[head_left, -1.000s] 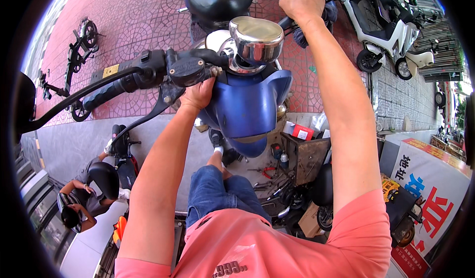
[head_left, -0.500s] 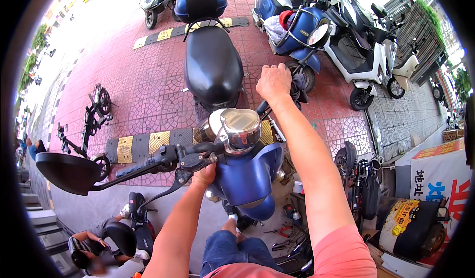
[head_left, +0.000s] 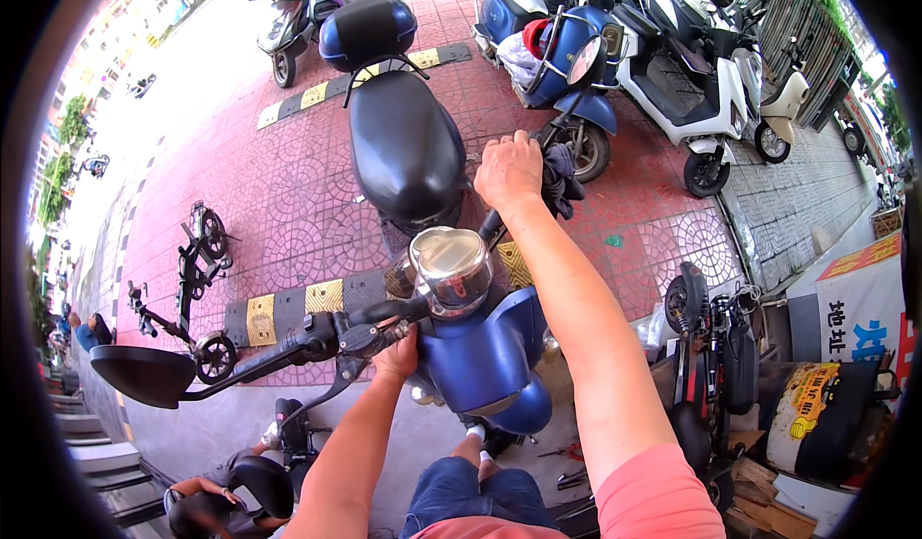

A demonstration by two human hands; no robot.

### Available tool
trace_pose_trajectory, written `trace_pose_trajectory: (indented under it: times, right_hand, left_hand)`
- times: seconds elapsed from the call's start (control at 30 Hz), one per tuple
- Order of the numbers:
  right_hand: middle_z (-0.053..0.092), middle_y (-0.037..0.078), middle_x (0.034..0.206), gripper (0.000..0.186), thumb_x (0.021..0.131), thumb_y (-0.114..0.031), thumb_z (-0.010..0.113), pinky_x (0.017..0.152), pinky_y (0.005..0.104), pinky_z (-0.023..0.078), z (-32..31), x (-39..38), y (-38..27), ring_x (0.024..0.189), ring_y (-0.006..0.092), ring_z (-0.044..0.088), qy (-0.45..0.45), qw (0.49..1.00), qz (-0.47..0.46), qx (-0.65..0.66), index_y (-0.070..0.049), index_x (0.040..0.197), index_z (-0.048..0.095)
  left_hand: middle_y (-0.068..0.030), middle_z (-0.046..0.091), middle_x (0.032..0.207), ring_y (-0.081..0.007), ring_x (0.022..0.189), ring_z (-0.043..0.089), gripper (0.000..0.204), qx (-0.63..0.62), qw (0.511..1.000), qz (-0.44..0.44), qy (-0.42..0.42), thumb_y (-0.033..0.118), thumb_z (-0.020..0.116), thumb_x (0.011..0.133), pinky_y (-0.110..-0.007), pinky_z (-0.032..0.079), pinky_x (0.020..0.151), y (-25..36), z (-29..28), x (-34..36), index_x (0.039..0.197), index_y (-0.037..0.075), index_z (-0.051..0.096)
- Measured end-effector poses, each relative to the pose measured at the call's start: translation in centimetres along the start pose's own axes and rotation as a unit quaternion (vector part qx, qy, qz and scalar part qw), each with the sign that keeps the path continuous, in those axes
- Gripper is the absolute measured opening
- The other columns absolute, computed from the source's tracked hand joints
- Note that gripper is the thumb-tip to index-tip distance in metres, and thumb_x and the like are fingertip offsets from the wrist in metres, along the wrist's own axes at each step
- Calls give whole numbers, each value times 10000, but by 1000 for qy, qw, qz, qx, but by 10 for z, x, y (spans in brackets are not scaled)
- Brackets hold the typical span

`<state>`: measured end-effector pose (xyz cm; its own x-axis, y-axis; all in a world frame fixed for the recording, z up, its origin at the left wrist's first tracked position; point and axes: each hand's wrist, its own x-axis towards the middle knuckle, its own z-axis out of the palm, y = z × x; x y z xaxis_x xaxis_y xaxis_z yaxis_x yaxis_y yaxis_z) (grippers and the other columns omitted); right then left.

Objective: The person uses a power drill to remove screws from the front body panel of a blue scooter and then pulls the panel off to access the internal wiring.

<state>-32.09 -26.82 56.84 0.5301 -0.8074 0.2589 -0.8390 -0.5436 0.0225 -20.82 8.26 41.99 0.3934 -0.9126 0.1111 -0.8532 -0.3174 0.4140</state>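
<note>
Blue scooter (head_left: 477,361) is nose-on, right between the arms. Right hand (head_left: 509,168) is wrapped round one end of the handlebar (head_left: 392,310); left hand (head_left: 396,355) is tucked in by the brake lever (head_left: 346,378), fingers hidden, so can't tell if it's gripping. I'd steady the bar evenly, go slow, and watch that mirror (head_left: 144,376) sticking out.
</note>
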Motion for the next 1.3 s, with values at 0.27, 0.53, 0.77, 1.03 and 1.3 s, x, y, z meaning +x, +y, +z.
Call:
trace_pose_trajectory:
  times: [0.27, 0.53, 0.77, 1.03, 1.3]
  right_hand:
    - [768, 100, 1074, 249, 881, -227, 625, 957, 396, 482, -3, -1, 1, 1091, 284, 641, 13, 1000, -5, 2, -79, 989, 793]
    - [773, 95, 1052, 267, 894, -228, 589, 936, 395, 488, -1, -2, -1, 1066, 276, 651, 24, 1000, -9, -13, -82, 979, 797]
    - [769, 81, 1034, 260, 873, -312, 645, 940, 399, 505, 9, -11, 10, 1043, 277, 654, 123, 989, -65, 46, -112, 984, 771]
    - [703, 169, 1194, 349, 936, -179, 648, 1029, 458, 469, 51, -241, 53, 1134, 377, 620, 251, 846, 216, 419, -9, 1239, 679]
    - [697, 198, 1139, 388, 1011, -283, 667, 932, 400, 533, 70, -381, -3, 1030, 319, 693, 86, 738, 399, 537, 13, 1261, 665]
  left_hand:
    - [-167, 708, 1140, -414, 1110, 619, 251, 35, 999, 29, -6, 273, 594, 987, -535, 462, 988, -5, 4, -3, 1090, 87, 727]
    - [-161, 687, 1191, -408, 1122, 619, 245, 14, 999, 45, 5, 228, 592, 987, -536, 469, 979, 3, -8, 0, 1177, 107, 689]
    - [-179, 711, 1110, -435, 1068, 642, 288, 60, 996, 57, 30, 310, 586, 1012, -512, 483, 955, -6, 5, 5, 1104, 68, 714]
    - [-204, 730, 1037, -458, 1025, 647, 412, -143, 985, -78, 58, 400, 538, 1029, -522, 473, 916, 19, -14, 13, 1053, 51, 756]
    - [-261, 698, 890, -429, 854, 670, 470, -188, 977, -79, 68, 405, 514, 1020, -462, 491, 772, 21, -18, 16, 1047, -13, 728]
